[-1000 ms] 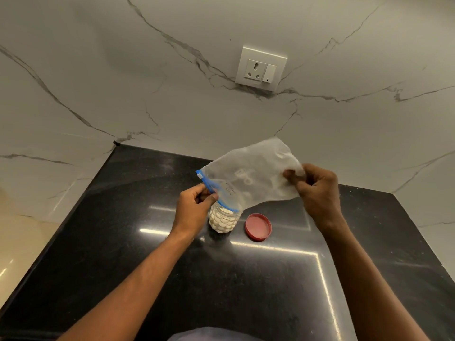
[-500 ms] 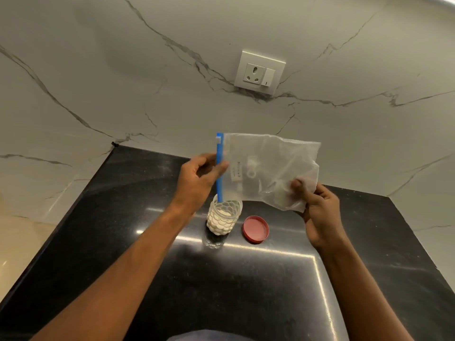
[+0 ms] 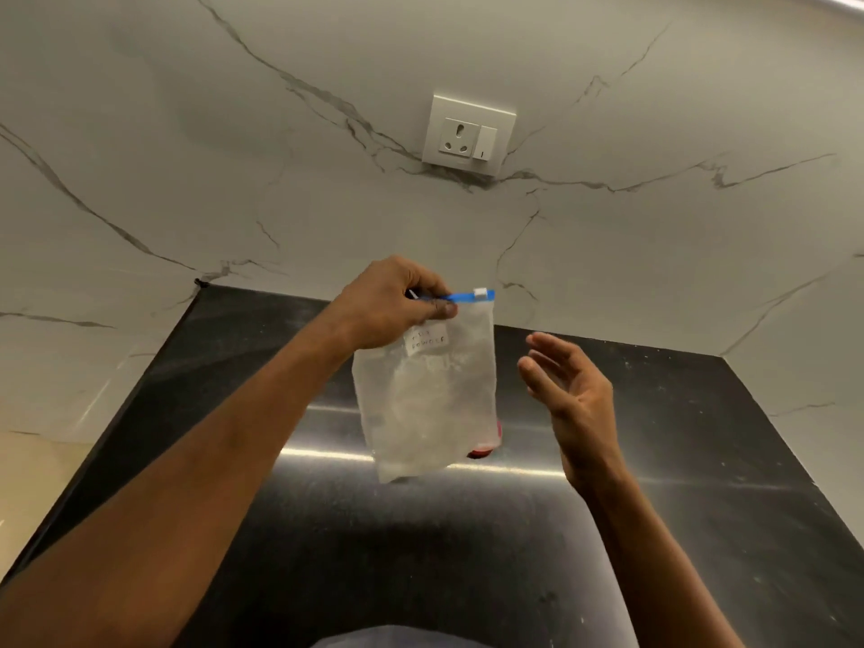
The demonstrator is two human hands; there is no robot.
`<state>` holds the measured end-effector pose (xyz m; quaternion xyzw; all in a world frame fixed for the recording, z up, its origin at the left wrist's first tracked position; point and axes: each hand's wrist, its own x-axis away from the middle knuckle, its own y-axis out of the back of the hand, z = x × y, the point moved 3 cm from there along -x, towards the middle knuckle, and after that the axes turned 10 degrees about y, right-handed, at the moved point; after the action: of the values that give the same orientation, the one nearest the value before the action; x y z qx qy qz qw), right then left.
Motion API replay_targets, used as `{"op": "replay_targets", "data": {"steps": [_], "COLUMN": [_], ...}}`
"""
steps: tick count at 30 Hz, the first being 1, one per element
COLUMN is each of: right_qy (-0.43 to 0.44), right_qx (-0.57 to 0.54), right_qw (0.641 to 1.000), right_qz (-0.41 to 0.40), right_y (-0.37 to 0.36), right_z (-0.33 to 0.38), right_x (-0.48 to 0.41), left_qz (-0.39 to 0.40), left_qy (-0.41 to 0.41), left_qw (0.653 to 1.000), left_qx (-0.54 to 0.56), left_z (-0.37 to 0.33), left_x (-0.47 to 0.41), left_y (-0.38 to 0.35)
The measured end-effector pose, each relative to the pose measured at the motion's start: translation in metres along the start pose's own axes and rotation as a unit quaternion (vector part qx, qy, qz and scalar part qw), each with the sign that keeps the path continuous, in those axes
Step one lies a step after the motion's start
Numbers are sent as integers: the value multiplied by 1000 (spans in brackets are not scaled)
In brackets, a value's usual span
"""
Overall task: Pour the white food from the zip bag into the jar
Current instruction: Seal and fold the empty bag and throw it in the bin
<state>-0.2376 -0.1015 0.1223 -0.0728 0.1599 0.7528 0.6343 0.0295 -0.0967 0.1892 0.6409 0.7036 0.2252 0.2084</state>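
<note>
Here, left hand point(image 3: 390, 304) pinching the hanging zip bag point(image 3: 428, 395) by its top, right hand point(image 3: 568, 395) spread, touching nothing

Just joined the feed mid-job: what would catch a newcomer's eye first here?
The translucent zip bag hangs mid-frame, looking nearly empty, its blue zip strip pinched at one end by the left hand. The right hand is open just right of it, not touching. A red lid peeks out behind the bag's lower corner on the black counter; the jar is not in sight.
</note>
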Motion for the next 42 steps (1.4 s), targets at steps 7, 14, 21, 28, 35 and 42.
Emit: {"op": "replay_targets", "data": {"steps": [7, 14, 21, 28, 35, 42], "right_qy": [42, 59, 57, -12, -19, -32], "right_qx": [-7, -13, -81, -146, -130, -135], "right_qw": [999, 998, 995, 989, 990, 988], "right_qz": [4, 8, -10, -2, -44, -72], "right_y": [-16, -26, -22, -24, -22, -6], "right_z": [11, 18, 24, 28, 24, 18], "right_x": [-14, -8, -6, -4, -8, -14], "left_qz": [75, 66, 83, 86, 65, 75], "left_qy": [-3, -4, -63, -80, -45, -12], "left_qw": [994, 996, 994, 993, 997, 997], "left_qx": [-78, -67, 14, 26, -4, 23], "left_z": [-7, -7, -14, -21, -13, 7], "left_x": [10, 15, 19, 21, 22, 25], "left_y": [-29, -38, -48, -53, -43, -26]}}
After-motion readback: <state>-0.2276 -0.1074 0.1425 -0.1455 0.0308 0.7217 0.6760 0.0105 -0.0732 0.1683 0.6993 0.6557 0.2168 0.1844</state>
